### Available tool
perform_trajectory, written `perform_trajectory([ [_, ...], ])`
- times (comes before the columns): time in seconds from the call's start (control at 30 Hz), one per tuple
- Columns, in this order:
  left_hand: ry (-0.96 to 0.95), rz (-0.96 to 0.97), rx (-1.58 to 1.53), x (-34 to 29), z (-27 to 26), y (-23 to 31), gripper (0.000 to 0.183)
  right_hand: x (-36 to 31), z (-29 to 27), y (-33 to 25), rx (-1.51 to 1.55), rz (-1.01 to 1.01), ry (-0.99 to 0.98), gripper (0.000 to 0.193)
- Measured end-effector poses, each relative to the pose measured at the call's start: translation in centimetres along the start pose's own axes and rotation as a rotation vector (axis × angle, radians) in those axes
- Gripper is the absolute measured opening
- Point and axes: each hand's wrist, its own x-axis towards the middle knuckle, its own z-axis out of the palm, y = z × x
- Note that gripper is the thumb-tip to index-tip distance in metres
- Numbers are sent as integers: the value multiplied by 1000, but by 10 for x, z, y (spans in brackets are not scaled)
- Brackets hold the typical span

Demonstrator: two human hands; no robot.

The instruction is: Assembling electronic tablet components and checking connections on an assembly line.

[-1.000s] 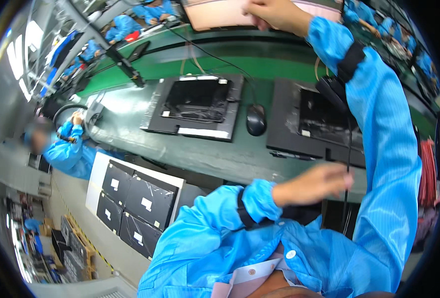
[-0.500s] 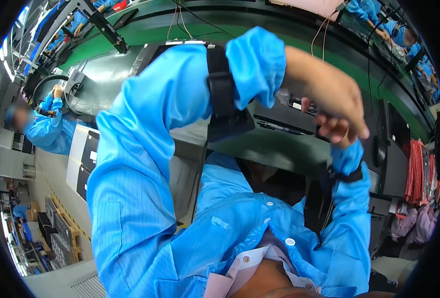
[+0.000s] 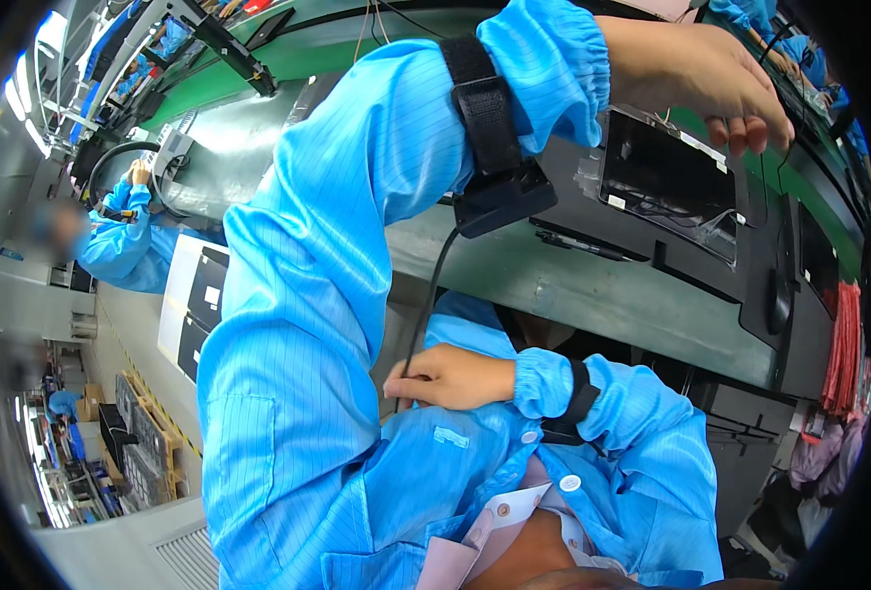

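Note:
My left arm reaches up and across to the right, with a black strap (image 3: 486, 113) and a black box-shaped device (image 3: 506, 200) around the forearm. At its end my left hand (image 3: 706, 79) hangs in the air over the bench, open, fingers bent loosely downward. From the device a black cable (image 3: 429, 300) drops toward my lap. My right hand (image 3: 455, 377) is closed on this cable in front of my chest. Under my left hand a flat screen panel (image 3: 666, 182) with white tabs lies on a black board (image 3: 681, 258).
A black pen (image 3: 583, 246) lies on the board beside the green bench (image 3: 593, 305). A dark mouse-shaped object (image 3: 779, 300) and red strips (image 3: 842, 349) are at the right. Another person (image 3: 125, 241) in blue works at the far left. Panels (image 3: 194, 305) stand behind my left arm.
My right hand has come down from beside my left hand to my lap and now grips the cable. My left arm has moved up and right, uncovering the screen panel.

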Motion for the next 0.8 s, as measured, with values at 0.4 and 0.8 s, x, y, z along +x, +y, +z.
perform_trajectory([
  [0.4, 787, 375, -105, -135, -18, -32, 18, -73, -56, 32, 234, 5, 707, 37],
  [0.8, 881, -42, -241, -234, 60, -152, 14, -201, -40, -15, -557, 113, 842, 37],
])
